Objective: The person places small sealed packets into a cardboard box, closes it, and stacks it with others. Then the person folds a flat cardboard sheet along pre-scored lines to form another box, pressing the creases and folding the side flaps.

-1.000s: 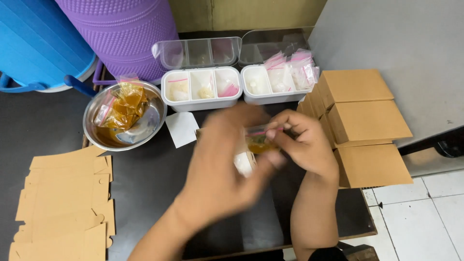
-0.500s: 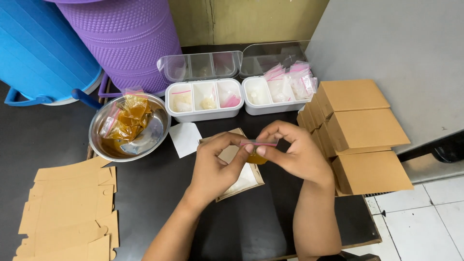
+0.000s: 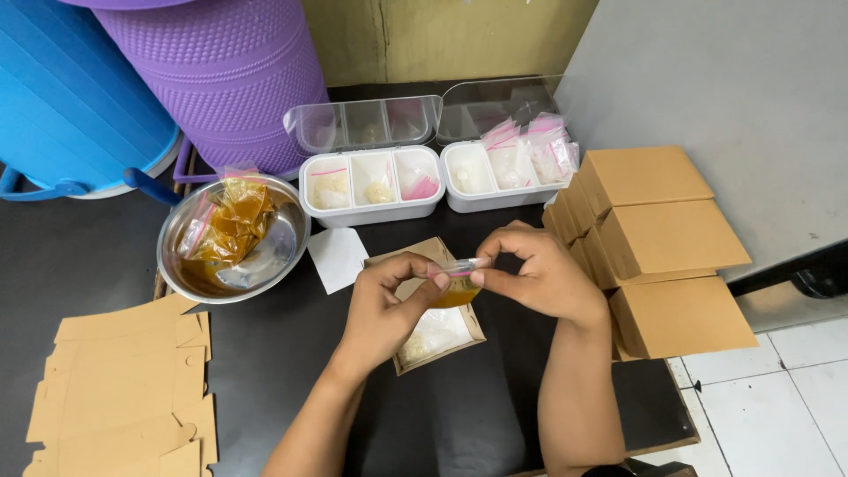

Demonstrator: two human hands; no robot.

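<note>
Since a second ago, when the left hand swept blurred across the middle of the table, both hands have settled close together over the open brown box and now pinch one small bag between them. In the head view, the left hand [image 3: 382,305] has thumb and forefinger closed narrowly on the left end of the small zip bag [image 3: 457,283], a clear pouch with a pink seal strip and amber-brown contents; the right hand [image 3: 541,276] grips the other end of the strip with its fingertips, the remaining fingers curled in. The bag hangs just above the open brown box [image 3: 430,311], which lies on the black table [image 3: 265,353] and holds a pouch of white contents. Left of the hands a steel bowl [image 3: 233,238] holds more amber pouches, and a white slip of paper [image 3: 336,258] lies between the bowl and the box. Behind stand two white compartment trays [image 3: 442,181] with small bags in them, their clear lids tipped back. Folded brown boxes [image 3: 662,247] are stacked on the right, flat brown blanks [image 3: 115,397] lie at the lower left.
</note>
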